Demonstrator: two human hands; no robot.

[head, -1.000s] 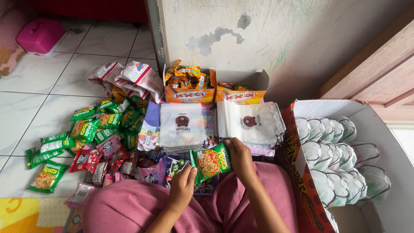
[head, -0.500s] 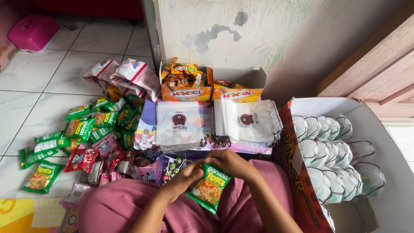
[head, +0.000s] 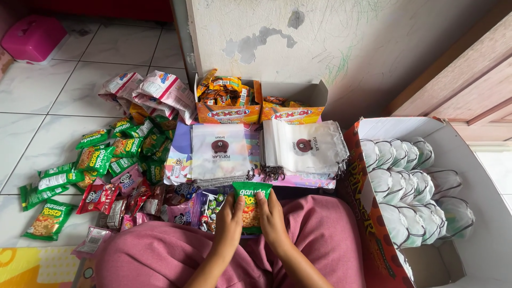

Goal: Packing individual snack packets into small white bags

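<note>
Green snack packet [head: 250, 205] is held upright between both hands just above the lap, at the near edge of the spread on the tiled floor [head: 32, 128]. In the head view, the left hand [head: 228, 220] is closed along the packet's left edge and the right hand [head: 272, 217] along its right edge, with fingers curled over the front; only light pinches at the sides are seen.

With so little of the packet gripped, it could be let slip onto the pink trousers [head: 320, 240] or among the loose packets below. Just beyond the hands, a stack of white drawstring pouches [head: 304, 146] is laid, and a second pouch pile [head: 220, 152] lies beside it; either could be nudged askew by a forward reach. The pile of green packets [head: 96, 160] at the left is scattered widely, so pieces could be miscounted or overlooked. The open carton of cups [head: 405, 176] stands close by the right knee and could be knocked.
</note>
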